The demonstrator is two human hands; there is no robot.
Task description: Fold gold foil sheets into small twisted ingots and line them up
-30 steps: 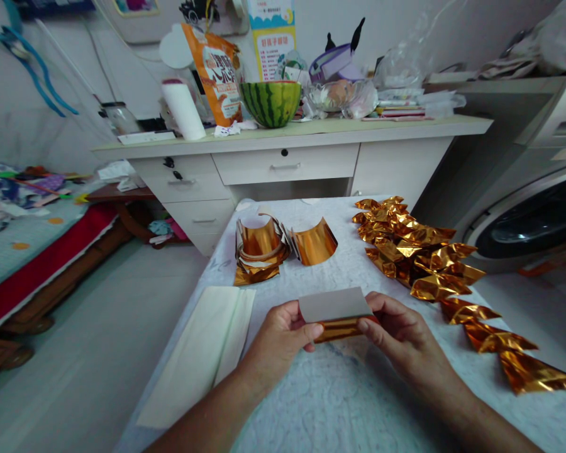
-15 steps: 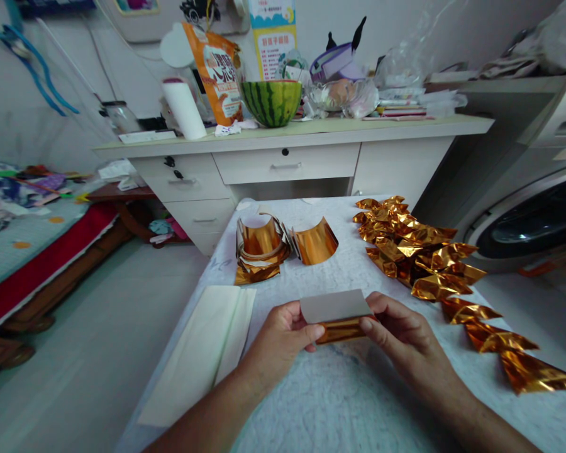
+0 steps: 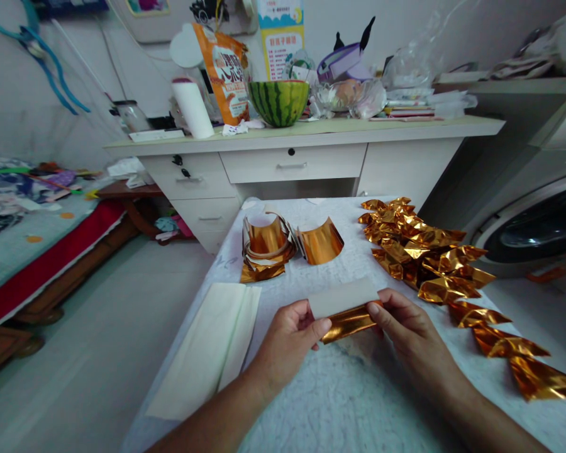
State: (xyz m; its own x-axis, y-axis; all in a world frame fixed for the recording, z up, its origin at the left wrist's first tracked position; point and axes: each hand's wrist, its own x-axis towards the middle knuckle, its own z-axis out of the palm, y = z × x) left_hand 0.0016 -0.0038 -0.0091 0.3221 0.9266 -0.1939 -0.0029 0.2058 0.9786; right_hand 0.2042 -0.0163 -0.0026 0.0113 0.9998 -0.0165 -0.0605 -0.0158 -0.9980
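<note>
Between my two hands is a sheet of gold foil paper (image 3: 348, 324), its pale back showing along the upper part and its shiny side along the lower fold. My left hand (image 3: 296, 333) pinches its left end, thumb on the gold side. At the right end, my right hand (image 3: 403, 327) grips it between thumb and fingers. Beyond them on the table stand a curled stack of gold foil sheets (image 3: 268, 242) and one more curved gold sheet (image 3: 321, 242). Folded gold foil pieces (image 3: 419, 251) lie heaped and trailing along the right side.
White paper sheets (image 3: 202, 349) lie left of my hands on the cloth-covered table (image 3: 321, 402). A white desk (image 3: 292, 135) stands behind, bearing a half watermelon (image 3: 279, 104) and an orange snack bag (image 3: 224, 78). A washing machine (image 3: 523, 182) is at right, a bed (image 3: 42, 251) at left.
The gold foil paper is tilted, its right end now higher, and more of its gold side shows. Both hands keep hold. The whole view has shifted slightly.
</note>
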